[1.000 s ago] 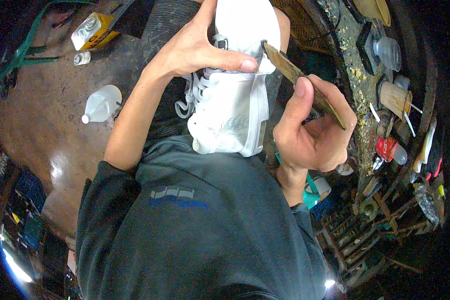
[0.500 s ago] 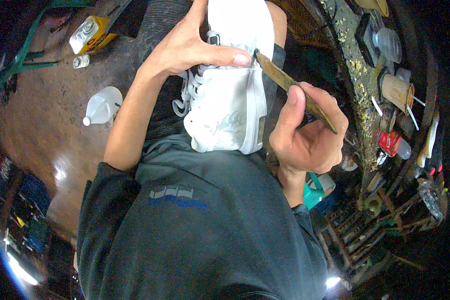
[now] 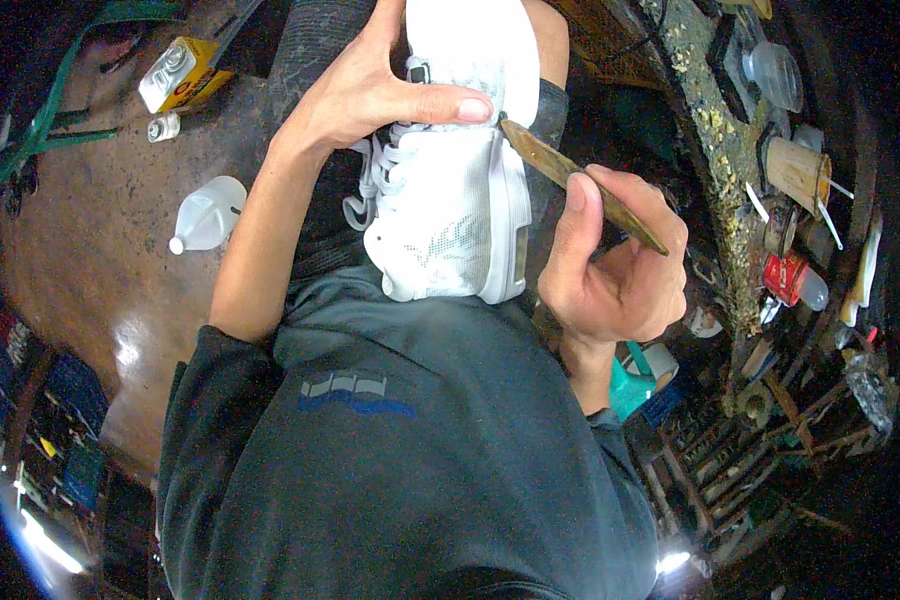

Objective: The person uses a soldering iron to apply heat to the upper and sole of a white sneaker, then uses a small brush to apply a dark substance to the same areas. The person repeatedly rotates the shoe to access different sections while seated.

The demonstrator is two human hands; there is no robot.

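A white lace-up sneaker (image 3: 435, 215) rests across my lap, its mesh upper showing grey patches and its sole edge to the right. My left hand (image 3: 355, 100) is wrapped round it from the left, with the thumb stretched across the upper. Between the thumb and fingers of my right hand (image 3: 620, 255) is a flat, brownish wooden stick (image 3: 555, 165) with a narrow tip. That tip touches the shoe beside my left thumb, near the line where upper meets sole. Dark residue shows at the tip.
On the brown floor at left are a translucent plastic bottle (image 3: 208, 215), a small jar (image 3: 164, 127) and a yellow-and-white container (image 3: 182, 75). A crusted bench edge (image 3: 715, 130) runs down the right, with a wooden cup (image 3: 798, 172) and a red-labelled bottle (image 3: 790, 280) beyond it.
The stick's tip has moved slightly left and toward me along the shoe. Both hands and the shoe have shifted a little left; both grips stay the same.
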